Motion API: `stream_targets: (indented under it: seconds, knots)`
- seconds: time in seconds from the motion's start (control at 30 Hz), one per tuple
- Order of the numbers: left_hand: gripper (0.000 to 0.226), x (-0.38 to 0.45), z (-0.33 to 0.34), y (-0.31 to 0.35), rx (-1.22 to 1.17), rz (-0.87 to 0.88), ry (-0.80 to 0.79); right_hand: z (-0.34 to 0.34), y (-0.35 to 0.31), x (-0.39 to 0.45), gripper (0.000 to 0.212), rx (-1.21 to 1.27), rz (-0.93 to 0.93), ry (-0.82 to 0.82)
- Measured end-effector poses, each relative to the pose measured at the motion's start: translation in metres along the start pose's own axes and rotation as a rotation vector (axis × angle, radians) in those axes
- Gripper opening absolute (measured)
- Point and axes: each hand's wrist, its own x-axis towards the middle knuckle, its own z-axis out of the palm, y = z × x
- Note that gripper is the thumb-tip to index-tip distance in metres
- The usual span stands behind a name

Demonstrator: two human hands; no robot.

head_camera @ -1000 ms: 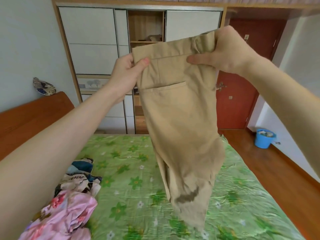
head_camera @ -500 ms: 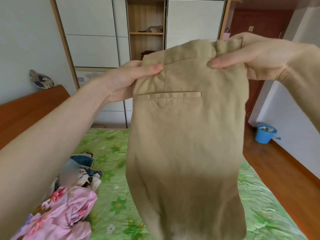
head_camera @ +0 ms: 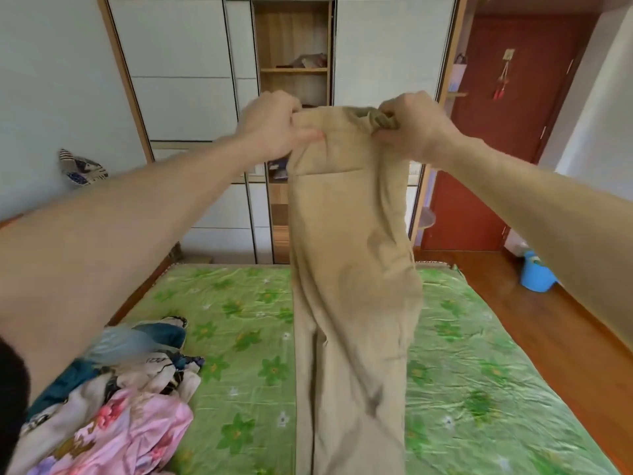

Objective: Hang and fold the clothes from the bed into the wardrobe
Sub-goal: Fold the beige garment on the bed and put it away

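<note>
Here both hands, left (head_camera: 274, 126) and right (head_camera: 412, 126), grip the trousers (head_camera: 349, 269) by the waistband. The legs hang over the bed (head_camera: 239, 320). Clothes (head_camera: 120, 389) lie piled at its left edge.

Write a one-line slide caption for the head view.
Left hand and right hand hold khaki trousers by the waistband above the green bed.

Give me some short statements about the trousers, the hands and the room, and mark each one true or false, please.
1. Both hands hold the beige trousers by the waistband. True: left hand, right hand.
2. The trousers lie folded flat on the bed. False: they hang down over the green bed sheet.
3. A pile of clothes lies on the bed at the left. True.
4. The bucket on the floor is red. False: the bucket is blue.
5. The wardrobe shows open shelves in its middle. True.
</note>
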Motion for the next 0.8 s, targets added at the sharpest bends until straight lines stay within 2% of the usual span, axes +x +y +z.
stream_targets:
  seconds: [0.1,0.2,0.33,0.47,0.57,0.67,0.7,0.8]
  knots:
    - [0.037,0.039,-0.030,0.016,0.079,0.122,0.240,-0.028,0.001,0.029,0.013,-0.060,-0.039,0.262]
    - [0.037,0.056,-0.048,0.024,0.100,0.222,0.368,-0.041,0.008,0.034,0.015,-0.083,-0.062,0.443]
    - [0.035,0.032,-0.033,0.023,0.099,0.288,0.431,-0.019,0.018,0.005,0.027,-0.125,-0.121,0.523]
    - [0.038,-0.037,0.023,0.000,0.095,0.400,0.399,0.040,0.023,-0.078,0.023,-0.009,-0.148,0.479]
    - [0.038,-0.120,0.091,-0.029,0.144,0.471,0.235,0.114,0.032,-0.172,0.036,-0.014,-0.227,0.261]
    - [0.042,-0.233,0.173,-0.052,0.139,0.484,-0.061,0.204,0.034,-0.291,0.030,-0.005,-0.279,-0.052]
    - [0.046,-0.272,0.199,-0.055,0.118,0.449,-0.196,0.232,0.030,-0.332,0.030,0.017,-0.264,-0.166]
    - [0.044,-0.398,0.284,-0.066,0.147,0.222,-0.627,0.310,0.014,-0.440,0.059,0.043,-0.190,-0.509]
